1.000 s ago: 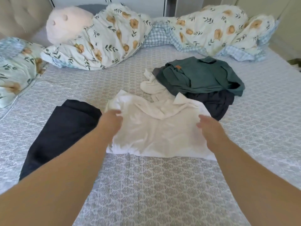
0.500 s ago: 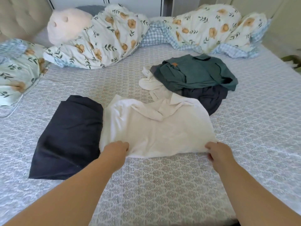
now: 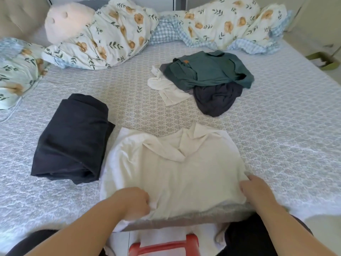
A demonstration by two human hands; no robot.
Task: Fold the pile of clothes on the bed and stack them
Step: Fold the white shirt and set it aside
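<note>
A white collared shirt [image 3: 175,167] lies flat at the bed's near edge, collar away from me, its lower part hanging over the edge. My left hand [image 3: 135,203] grips the shirt at its lower left. My right hand [image 3: 255,190] holds its lower right side. A folded dark navy garment [image 3: 72,141] sits just left of the shirt. Farther back on the right is the unfolded pile: a teal green shirt [image 3: 210,71] on top, a dark garment [image 3: 217,100] under it and a white piece [image 3: 166,87] at its left.
The patterned bedsheet [image 3: 276,135] covers the bed. A floral duvet [image 3: 120,34] and a pale plush toy [image 3: 68,21] lie along the far side, a floral pillow [image 3: 16,71] at the left. A red stool [image 3: 164,246] stands below the bed edge.
Both hands slid from the shirt's middle to its lower corners and pulled it toward me. It has come away from the pile and now overhangs the bed edge.
</note>
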